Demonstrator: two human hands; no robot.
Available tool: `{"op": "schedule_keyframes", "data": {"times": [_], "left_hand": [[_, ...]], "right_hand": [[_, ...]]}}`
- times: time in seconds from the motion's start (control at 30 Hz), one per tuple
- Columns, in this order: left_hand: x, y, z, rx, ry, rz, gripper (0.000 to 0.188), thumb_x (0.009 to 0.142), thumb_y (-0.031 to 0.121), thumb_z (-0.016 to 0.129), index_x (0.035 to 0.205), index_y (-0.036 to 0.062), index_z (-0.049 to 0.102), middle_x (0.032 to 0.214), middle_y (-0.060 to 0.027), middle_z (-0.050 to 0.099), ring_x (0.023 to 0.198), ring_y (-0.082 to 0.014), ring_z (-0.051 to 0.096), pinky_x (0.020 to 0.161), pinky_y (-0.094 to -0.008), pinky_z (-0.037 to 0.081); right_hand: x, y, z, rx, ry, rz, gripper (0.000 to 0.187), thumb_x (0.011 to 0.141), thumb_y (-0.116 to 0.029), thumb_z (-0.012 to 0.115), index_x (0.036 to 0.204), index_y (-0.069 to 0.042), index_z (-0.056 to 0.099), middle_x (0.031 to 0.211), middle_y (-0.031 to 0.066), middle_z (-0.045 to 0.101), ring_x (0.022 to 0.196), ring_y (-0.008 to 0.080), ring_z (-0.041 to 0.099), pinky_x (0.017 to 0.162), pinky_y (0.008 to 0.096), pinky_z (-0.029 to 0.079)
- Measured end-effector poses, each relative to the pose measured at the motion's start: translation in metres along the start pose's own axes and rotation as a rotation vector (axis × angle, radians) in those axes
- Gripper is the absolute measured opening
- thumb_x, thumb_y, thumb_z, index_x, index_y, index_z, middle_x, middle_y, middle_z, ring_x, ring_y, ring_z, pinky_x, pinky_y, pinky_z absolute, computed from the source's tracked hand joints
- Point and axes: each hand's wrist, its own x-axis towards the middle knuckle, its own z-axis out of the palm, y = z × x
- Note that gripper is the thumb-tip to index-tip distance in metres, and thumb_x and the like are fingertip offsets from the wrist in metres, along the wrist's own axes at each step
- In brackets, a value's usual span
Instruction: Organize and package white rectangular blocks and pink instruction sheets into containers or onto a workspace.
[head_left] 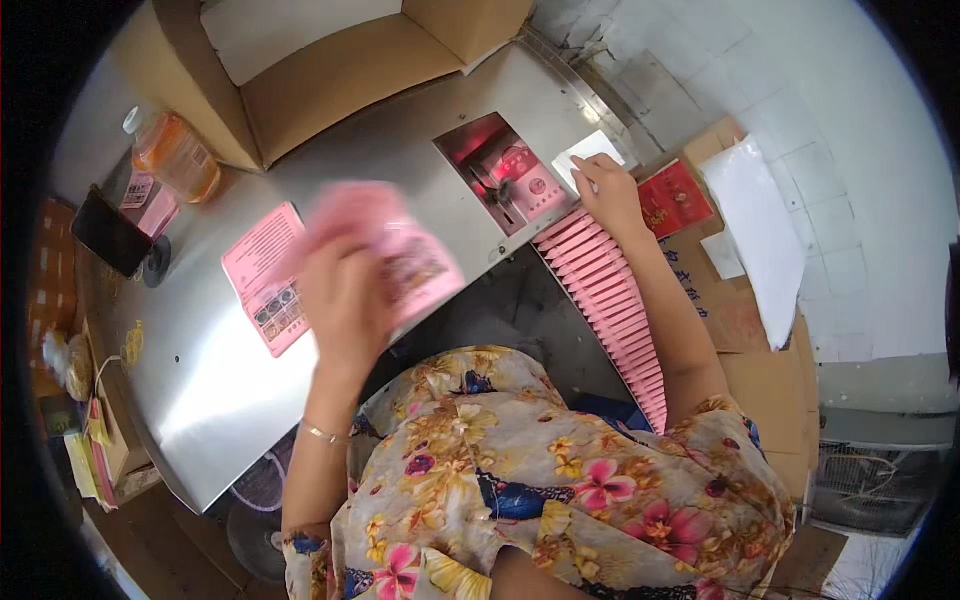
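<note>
My left hand [347,300] is closed on a pink printed packet [425,270], which is smeared by motion above the metal table. Beside it, to the left, a flat pink packet [265,245] with text and small pictures lies on the table, partly behind that hand. Over at the right, my right hand [612,200] has its fingers curled at the edge of a white card or pad [592,152]. Whatever may be between its fingertips is too small to make out. Below this hand, a long row of pink packets [600,310] stands on edge, running toward my body.
A recessed opening [480,150] in the metal table [380,150] shows pink print and a dark metal part. An open cardboard box [350,75] stands at the back. To the left are an orange drink bottle [180,155] and a phone on a stand [112,230]. A red packet [676,198] lies on cardboard at right.
</note>
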Motion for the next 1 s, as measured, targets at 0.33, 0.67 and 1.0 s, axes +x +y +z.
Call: {"op": "schedule_keyframes", "data": {"times": [0.33,0.67,1.0], "left_hand": [[-0.016,-0.003,0.004,-0.016,-0.527,-0.026,0.029,0.084,0.004,0.063,0.112,0.0011,0.06,0.117,-0.0165,0.058,0.11,-0.0354,0.056,0.092,-0.046,0.046],[-0.026,-0.008,0.006,0.118,-0.517,-0.048,0.036,0.089,0.01,0.064,0.123,0.0009,0.059,0.137,-0.018,0.052,0.13,-0.0366,0.048,0.108,-0.0526,0.037],[-0.025,-0.007,0.005,0.043,-0.552,-0.081,0.046,0.088,0.022,0.066,0.129,0.0029,0.059,0.147,-0.0217,0.046,0.141,-0.0385,0.038,0.114,-0.057,0.027]], "right_hand": [[-0.001,0.002,0.003,-0.053,0.075,-0.076,0.033,0.088,-0.014,0.065,0.119,-0.005,0.068,0.103,0.0152,0.063,0.094,0.035,0.063,0.082,0.0402,0.052],[0.008,0.002,-0.001,0.057,-0.017,0.065,0.026,0.089,-0.019,0.066,0.11,-0.006,0.073,0.098,0.0129,0.068,0.084,0.0328,0.067,0.074,0.041,0.054],[0.006,0.044,0.016,-0.118,0.131,-0.097,0.039,0.088,-0.011,0.061,0.126,-0.009,0.065,0.131,0.0174,0.062,0.121,0.0372,0.057,0.105,0.0477,0.041]]}}
